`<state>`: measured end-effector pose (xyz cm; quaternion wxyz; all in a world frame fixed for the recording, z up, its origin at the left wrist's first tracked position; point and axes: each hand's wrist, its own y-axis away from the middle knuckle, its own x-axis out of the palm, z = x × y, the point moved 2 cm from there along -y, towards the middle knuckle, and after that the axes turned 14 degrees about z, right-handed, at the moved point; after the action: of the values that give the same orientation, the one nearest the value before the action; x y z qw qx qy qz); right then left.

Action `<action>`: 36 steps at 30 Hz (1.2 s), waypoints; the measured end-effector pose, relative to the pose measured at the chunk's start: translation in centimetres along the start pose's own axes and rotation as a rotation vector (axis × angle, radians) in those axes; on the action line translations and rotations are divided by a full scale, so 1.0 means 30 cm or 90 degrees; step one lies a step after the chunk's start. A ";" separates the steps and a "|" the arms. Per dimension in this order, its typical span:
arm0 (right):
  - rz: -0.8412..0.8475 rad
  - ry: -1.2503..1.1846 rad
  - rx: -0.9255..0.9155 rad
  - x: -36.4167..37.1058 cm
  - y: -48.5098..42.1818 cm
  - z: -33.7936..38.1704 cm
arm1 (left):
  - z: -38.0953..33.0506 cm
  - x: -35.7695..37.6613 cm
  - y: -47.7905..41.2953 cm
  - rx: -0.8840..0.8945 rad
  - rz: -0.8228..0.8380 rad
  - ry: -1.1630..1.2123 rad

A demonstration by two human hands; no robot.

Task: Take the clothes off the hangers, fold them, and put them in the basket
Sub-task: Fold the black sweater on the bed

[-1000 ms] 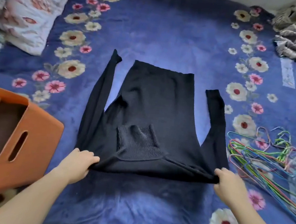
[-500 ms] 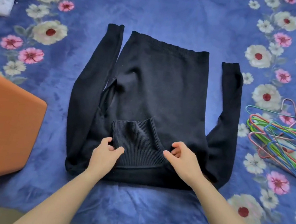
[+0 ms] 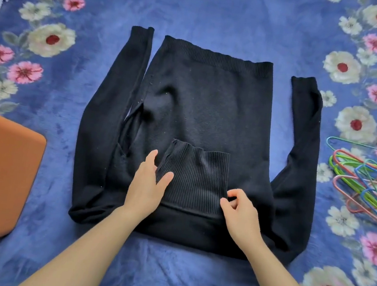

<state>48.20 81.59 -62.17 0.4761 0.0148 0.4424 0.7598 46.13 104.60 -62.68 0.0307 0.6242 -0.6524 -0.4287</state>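
Head view: black knit sweater [image 3: 210, 103] lies flat, hem away from the person, sleeves stretched along both sides, ribbed collar [image 3: 196, 174] folded onto the body. Left hand [image 3: 147, 185]: grip wide, fingers straight, resting across the collar's left edge. Right hand [image 3: 240, 211]: grip narrow, thumb and fingertips pinching the collar's lower right corner. Surface: blue plush flower-print blanket [image 3: 219, 13]. Orange basket [image 3: 1, 169] at left, apart from the sweater. Pile of coloured wire hangers [image 3: 364, 182] at right, near the right sleeve.

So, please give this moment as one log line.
sweater: flat on blanket, unfolded | left hand: resting on collar | right hand: pinching collar
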 end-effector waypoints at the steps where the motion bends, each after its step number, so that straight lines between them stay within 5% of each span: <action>1: -0.005 0.022 0.006 0.004 0.001 -0.003 | 0.002 0.014 0.008 0.009 0.007 -0.070; 9: -0.084 0.124 -0.077 -0.148 -0.194 0.153 | -0.084 -0.112 -0.188 0.116 -0.157 -0.212; 16: -0.122 0.125 -0.053 -0.389 -0.552 0.355 | -0.296 -0.365 -0.585 0.005 -0.152 -0.186; 20: -0.131 -0.074 -0.012 -0.493 -0.712 0.424 | -0.353 -0.457 -0.795 -0.042 -0.212 -0.096; 23: -0.108 -0.254 0.007 -0.508 -0.779 0.447 | -0.351 -0.480 -0.884 -0.042 -0.217 0.112; 30: -0.259 -0.465 -0.068 -0.550 -0.857 0.488 | -0.362 -0.544 -0.957 0.116 -0.308 0.202; 33: -0.237 -0.385 -0.100 -0.502 -0.872 0.459 | -0.353 -0.467 -0.905 0.150 -0.250 -0.005; 36: -0.210 -0.005 -0.254 -0.402 -0.805 0.438 | -0.339 -0.308 -0.789 0.265 -0.144 -0.228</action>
<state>77.79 85.10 -65.95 0.5890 -0.1490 0.2786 0.7439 72.67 110.55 -65.83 -0.2614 0.6002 -0.6476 -0.3900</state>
